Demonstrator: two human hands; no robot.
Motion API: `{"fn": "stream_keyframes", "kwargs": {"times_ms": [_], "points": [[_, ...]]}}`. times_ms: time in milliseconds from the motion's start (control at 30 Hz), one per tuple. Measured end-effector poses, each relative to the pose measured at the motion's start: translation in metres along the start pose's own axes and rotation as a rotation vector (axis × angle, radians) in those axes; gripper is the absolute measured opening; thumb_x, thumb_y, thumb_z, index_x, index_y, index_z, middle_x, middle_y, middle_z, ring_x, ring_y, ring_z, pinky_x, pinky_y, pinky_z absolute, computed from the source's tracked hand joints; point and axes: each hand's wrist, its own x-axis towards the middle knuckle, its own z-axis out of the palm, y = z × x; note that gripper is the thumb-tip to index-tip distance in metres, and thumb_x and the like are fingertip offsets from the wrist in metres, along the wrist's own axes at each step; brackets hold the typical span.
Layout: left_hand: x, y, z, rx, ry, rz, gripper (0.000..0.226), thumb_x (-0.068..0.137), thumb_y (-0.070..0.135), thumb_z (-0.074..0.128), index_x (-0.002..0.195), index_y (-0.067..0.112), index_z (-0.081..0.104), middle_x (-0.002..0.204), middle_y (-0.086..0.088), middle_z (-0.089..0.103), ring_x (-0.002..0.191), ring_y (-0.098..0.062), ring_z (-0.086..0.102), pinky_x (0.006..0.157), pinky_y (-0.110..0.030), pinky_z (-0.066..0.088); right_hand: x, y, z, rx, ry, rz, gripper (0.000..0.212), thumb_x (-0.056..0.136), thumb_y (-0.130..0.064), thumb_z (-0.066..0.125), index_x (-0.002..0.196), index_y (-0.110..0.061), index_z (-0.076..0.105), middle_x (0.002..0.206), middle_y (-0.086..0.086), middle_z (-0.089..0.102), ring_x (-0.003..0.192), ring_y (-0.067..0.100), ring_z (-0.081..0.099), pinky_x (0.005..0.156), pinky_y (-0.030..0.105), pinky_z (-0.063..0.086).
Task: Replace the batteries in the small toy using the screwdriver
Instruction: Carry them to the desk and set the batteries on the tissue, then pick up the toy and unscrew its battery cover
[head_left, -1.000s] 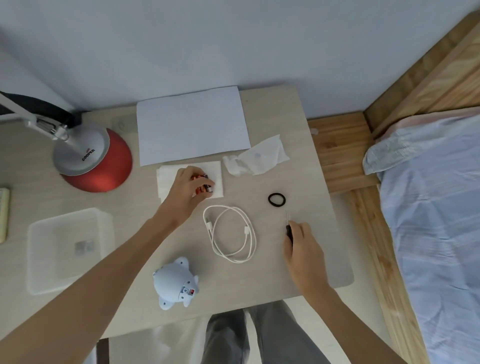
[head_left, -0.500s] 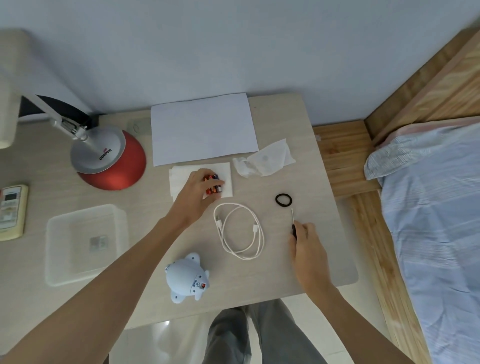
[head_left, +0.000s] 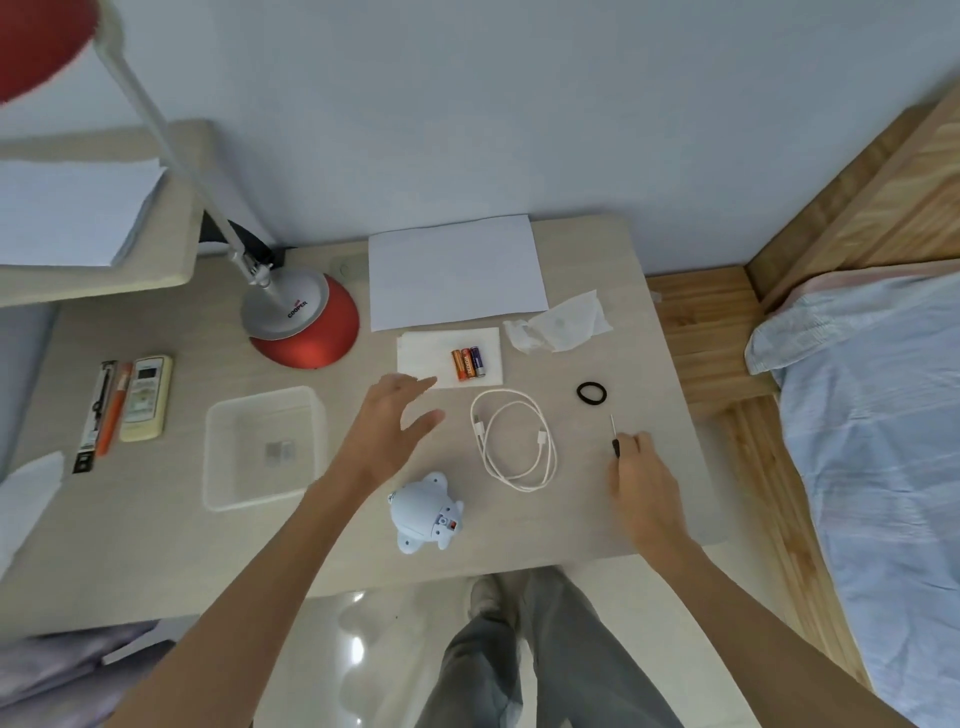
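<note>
Left hand (head_left: 387, 431): fingers straight and spread apart, holding nothing, held over the pale beige worktop (head_left: 597, 525).
Right hand (head_left: 644, 483): curled round the black handle of a small screwdriver (head_left: 614, 436) at the right side of the worktop.
Screwdriver: its thin metal shaft points away from the person, towards a black elastic hair band (head_left: 591, 393) (near it, not touching).
Batteries: three small cylindrical batteries (head_left: 467, 364) (two orange, one dark purple) lie side by side on a flat white tissue (head_left: 426, 353), just beyond the left fingertips.
Toy: a pale blue rounded plastic toy (head_left: 423, 512) lies near the front edge beside the left wrist, a small red part showing on its upper side; neither hand touches it.
Between the hands: a coiled white charging cable (head_left: 514, 441).
Further out: a clear plastic tray (head_left: 262, 447) left of the left forearm, a red and silver lamp base (head_left: 304, 322) behind it, and a white sheet of paper (head_left: 454, 270) behind the tissue.
</note>
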Motion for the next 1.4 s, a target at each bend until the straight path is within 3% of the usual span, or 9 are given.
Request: {"fn": "stream_keyframes", "kwargs": {"times_ms": [233, 433, 567, 600, 667, 733, 867, 1133, 1400], "points": [[-0.098, -0.035, 0.02, -0.221, -0.189, -0.215, 0.088, 0.071, 0.076, 0.083, 0.15, 0.065, 0.046, 0.148, 0.012, 0.043, 0.143, -0.015, 0.041, 0.118, -0.041, 0.041, -0.019, -0.015, -0.051, 0.179, 0.161, -0.105, 0.017, 0.103, -0.011, 0.055, 0.118, -0.008, 0.061, 0.105, 0.006, 0.052, 0.068, 0.028, 0.059, 0.059, 0.049, 0.056], [-0.11, -0.053, 0.04, -0.439, -0.245, -0.21, 0.094, 0.052, 0.044, 0.103, 0.132, 0.068, 0.06, 0.147, 0.012, 0.039, 0.143, -0.019, 0.044, 0.122, -0.04, 0.043, -0.031, -0.04, -0.097, 0.317, 0.156, -0.217, 0.021, 0.103, -0.01, 0.056, 0.123, -0.011, 0.064, 0.106, 0.005, 0.059, 0.078, 0.022, 0.06, 0.071, 0.046, 0.056], [-0.106, -0.051, 0.051, -0.479, -0.19, -0.19, 0.089, 0.058, 0.009, 0.106, 0.118, 0.065, 0.07, 0.136, 0.023, 0.052, 0.132, -0.009, 0.055, 0.106, -0.035, 0.057, -0.043, -0.062, -0.128, 0.325, 0.159, -0.317, 0.028, 0.104, -0.008, 0.054, 0.129, -0.01, 0.067, 0.105, 0.002, 0.061, 0.079, 0.016, 0.057, 0.073, 0.035, 0.05], [-0.105, -0.048, 0.053, -0.509, -0.17, -0.186, 0.085, 0.057, 0.009, 0.105, 0.114, 0.062, 0.073, 0.13, 0.029, 0.059, 0.124, -0.003, 0.061, 0.097, -0.031, 0.06, -0.045, -0.067, -0.135, 0.318, 0.16, -0.346, 0.027, 0.105, -0.007, 0.054, 0.128, -0.009, 0.068, 0.105, 0.002, 0.061, 0.081, 0.015, 0.057, 0.074, 0.034, 0.051], [-0.104, -0.043, 0.059, -0.534, -0.125, -0.184, 0.071, 0.055, 0.026, 0.108, 0.116, 0.047, 0.078, 0.129, 0.016, 0.068, 0.119, -0.009, 0.067, 0.088, -0.03, 0.062, -0.048, -0.075, -0.146, 0.303, 0.162, -0.41, 0.026, 0.104, -0.005, 0.055, 0.125, -0.008, 0.071, 0.106, 0.003, 0.066, 0.085, 0.015, 0.061, 0.077, 0.034, 0.053], [-0.101, -0.046, 0.072, -0.526, -0.083, -0.218, 0.078, 0.054, 0.047, 0.107, 0.125, 0.039, 0.076, 0.137, -0.004, 0.062, 0.126, -0.025, 0.063, 0.09, -0.034, 0.062, -0.05, -0.082, -0.153, 0.288, 0.148, -0.459, 0.024, 0.103, -0.005, 0.056, 0.119, -0.008, 0.074, 0.105, 0.004, 0.071, 0.088, 0.018, 0.065, 0.081, 0.035, 0.055], [-0.096, -0.048, 0.097, -0.472, -0.043, -0.219, 0.083, 0.052, 0.059, 0.105, 0.128, 0.043, 0.074, 0.137, -0.002, 0.058, 0.127, -0.024, 0.058, 0.093, -0.045, 0.064, -0.055, -0.099, -0.154, 0.252, 0.095, -0.527, 0.015, 0.101, -0.007, 0.064, 0.107, -0.012, 0.076, 0.09, -0.001, 0.073, 0.079, 0.017, 0.062, 0.075, 0.039, 0.056], [-0.103, -0.03, 0.11, -0.534, 0.032, -0.218, 0.081, 0.052, 0.046, 0.103, 0.125, 0.048, 0.069, 0.135, 0.012, 0.063, 0.128, -0.022, 0.053, 0.1, -0.048, 0.059, -0.067, -0.122, -0.092, 0.252, -0.101, -0.52, 0.015, 0.09, -0.002, 0.077, 0.102, -0.01, 0.078, 0.093, 0.004, 0.078, 0.087, 0.024, 0.071, 0.083, 0.043, 0.059], [-0.104, -0.033, 0.108, -0.549, 0.051, -0.2, 0.08, 0.052, 0.042, 0.105, 0.125, 0.04, 0.071, 0.132, 0.017, 0.065, 0.124, -0.021, 0.059, 0.095, -0.05, 0.061, -0.06, -0.123, -0.051, 0.32, -0.13, -0.428, 0.018, 0.089, -0.003, 0.079, 0.103, -0.014, 0.079, 0.09, -0.002, 0.078, 0.079, 0.014, 0.069, 0.079, 0.033, 0.058]]}}
